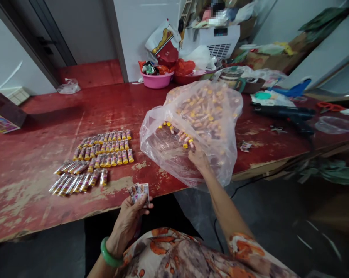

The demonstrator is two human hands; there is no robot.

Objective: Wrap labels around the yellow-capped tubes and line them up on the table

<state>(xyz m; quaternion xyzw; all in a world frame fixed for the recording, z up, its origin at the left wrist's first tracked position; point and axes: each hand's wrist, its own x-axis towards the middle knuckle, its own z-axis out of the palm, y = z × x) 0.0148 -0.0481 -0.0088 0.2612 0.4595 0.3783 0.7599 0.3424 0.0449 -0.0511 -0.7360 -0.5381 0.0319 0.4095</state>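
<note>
Small printed paper cards (140, 192) are fanned out in my left hand (130, 214), pinched under the thumb just off the table's front edge. My right hand (199, 157) reaches into the mouth of a large clear plastic bag (154, 135). Its bent fingers close on a small yellow-capped tube (192, 145), with the fingertips partly hidden. Many more such tubes fill the bag behind it. On the left, several rows of wrapped tubes (105, 148) with yellow ends lie side by side on the worn red table (44, 154).
A pink basin (157, 80) with packets stands at the back, near a glass jug (231, 77). To the right lie a black heat gun (287, 114), red scissors (332, 106) and a clear lid (336, 124). A printed box (5, 112) sits far left.
</note>
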